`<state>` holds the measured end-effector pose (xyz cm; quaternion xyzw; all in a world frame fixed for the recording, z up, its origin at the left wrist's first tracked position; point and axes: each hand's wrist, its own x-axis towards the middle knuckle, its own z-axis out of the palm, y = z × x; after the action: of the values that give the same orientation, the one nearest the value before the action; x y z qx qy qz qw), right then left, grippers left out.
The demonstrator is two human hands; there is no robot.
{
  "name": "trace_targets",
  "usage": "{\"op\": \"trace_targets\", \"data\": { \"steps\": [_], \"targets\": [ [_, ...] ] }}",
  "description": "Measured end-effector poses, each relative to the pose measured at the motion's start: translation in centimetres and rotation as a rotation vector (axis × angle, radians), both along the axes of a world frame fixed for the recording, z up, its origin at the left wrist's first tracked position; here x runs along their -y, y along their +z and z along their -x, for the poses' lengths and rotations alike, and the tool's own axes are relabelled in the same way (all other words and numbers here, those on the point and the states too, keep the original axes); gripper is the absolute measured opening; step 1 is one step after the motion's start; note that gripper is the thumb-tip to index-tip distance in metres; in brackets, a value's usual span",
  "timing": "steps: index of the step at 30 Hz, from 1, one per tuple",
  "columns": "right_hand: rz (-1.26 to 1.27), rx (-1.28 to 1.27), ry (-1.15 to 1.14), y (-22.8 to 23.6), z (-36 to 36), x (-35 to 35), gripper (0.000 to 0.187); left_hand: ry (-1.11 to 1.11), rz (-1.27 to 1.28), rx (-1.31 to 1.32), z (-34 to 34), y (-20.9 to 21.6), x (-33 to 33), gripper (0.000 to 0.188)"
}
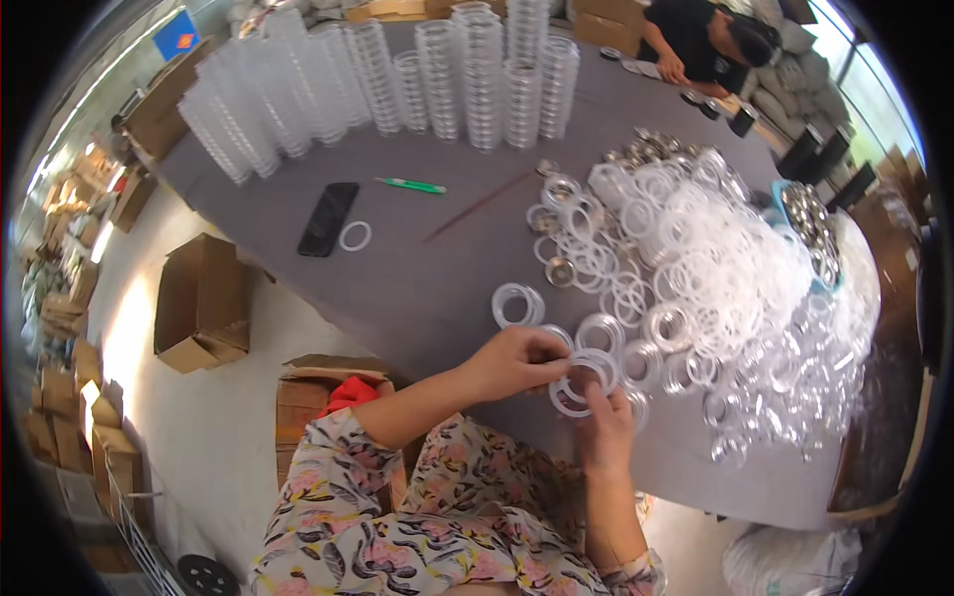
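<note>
Above the near table edge, both my hands are closed on overlapping plastic rings (558, 399), one of them whiter than the other. My left hand (512, 363) pinches their left side between thumb and fingers. From the lower right, my right hand (606, 427) grips them with the thumb across the front; its other fingers are partly hidden. Several clear ring-shaped parts (514, 305) lie on the table just beyond my hands. A large heap of whitish rings (715, 258) spreads to the right, with clear plastic pieces (785, 387) at its near side.
Tall stacks of clear round parts (482, 79) line the far left. A black phone (328, 219), a green pen-like tool (412, 186) and one loose white ring (355, 235) lie on the grey table (397, 288). Across sits another person (701, 50). Cardboard boxes (204, 303) stand on the floor.
</note>
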<state>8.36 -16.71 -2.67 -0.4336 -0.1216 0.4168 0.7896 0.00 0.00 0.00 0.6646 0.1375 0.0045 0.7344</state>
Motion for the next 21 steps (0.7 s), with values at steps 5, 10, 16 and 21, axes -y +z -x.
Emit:
{"op": "trace_targets", "data": {
  "steps": [5, 10, 16, 21],
  "targets": [
    [0.181, -0.079, -0.053, -1.6, 0.3, 1.9, 0.022, 0.210, -0.247, 0.003, 1.8, -0.7, 2.6, 0.019],
    [0.168, -0.001, -0.258, -2.1, 0.4, 2.3, 0.025, 0.245, -0.199, 0.034, 0.9, -2.1, 1.8, 0.016],
    [0.124, 0.108, -0.536, -1.7, -0.8, 4.2, 0.028, 0.411, -0.179, 0.079, -2.1, -2.8, 0.1, 0.015],
    [0.071, 0.109, -0.613, -2.1, -1.5, 5.6, 0.027, 0.269, -0.311, 0.067, -7.1, -3.2, 0.4, 0.017]
  ]
}}
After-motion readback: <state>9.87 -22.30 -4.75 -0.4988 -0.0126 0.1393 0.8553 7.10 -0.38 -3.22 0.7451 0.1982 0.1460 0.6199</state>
